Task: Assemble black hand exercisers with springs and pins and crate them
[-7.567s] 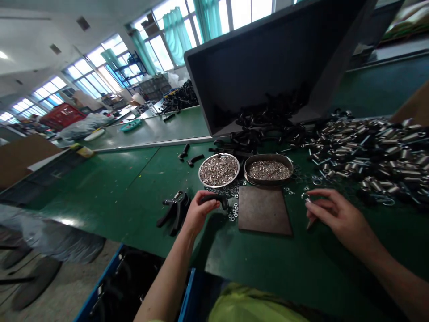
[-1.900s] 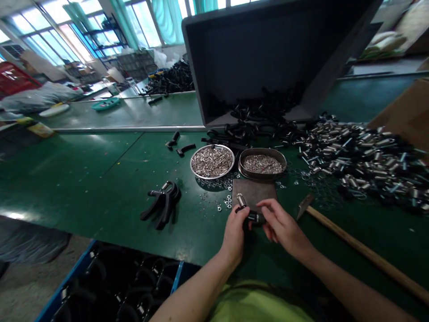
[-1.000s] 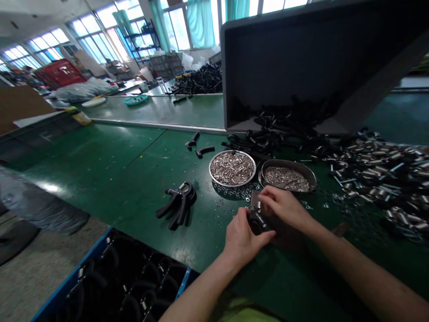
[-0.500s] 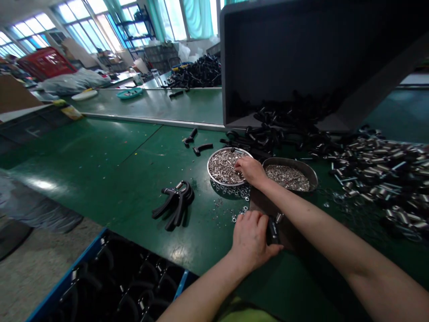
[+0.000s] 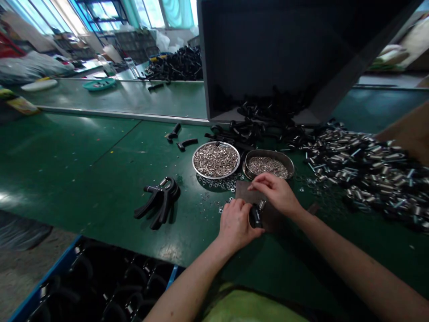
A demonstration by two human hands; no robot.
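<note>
Near frame centre, my left hand (image 5: 236, 220) clasps a black handle (image 5: 257, 218) as my right hand (image 5: 277, 193) hovers, fingertips pinched, contents indistinct, apparently mid-fitting, with careful alignment needed next.

Near the centre of the frame, the left hand (image 5: 236, 226) is gripping a black curved handle piece with a silver coil spring (image 5: 256, 216) against a flat dark metal plate (image 5: 242, 191). The right hand (image 5: 276, 194) is hovering over the plate, thumb and fingertips close together; anything between them is too small to make out. Just above, a round silver dish (image 5: 216, 177) is holding small shiny metal pins (image 5: 214, 158), and an oval metal tin (image 5: 280, 157) is sitting beside it. Left of centre, a black sprung hand grip (image 5: 165, 208) is lying on the green counter (image 5: 83, 179). A heap of black handles with silver springs (image 5: 378, 170) is spreading across the right, and a big dark grey bin (image 5: 284, 53) is filling the upper middle.
</note>
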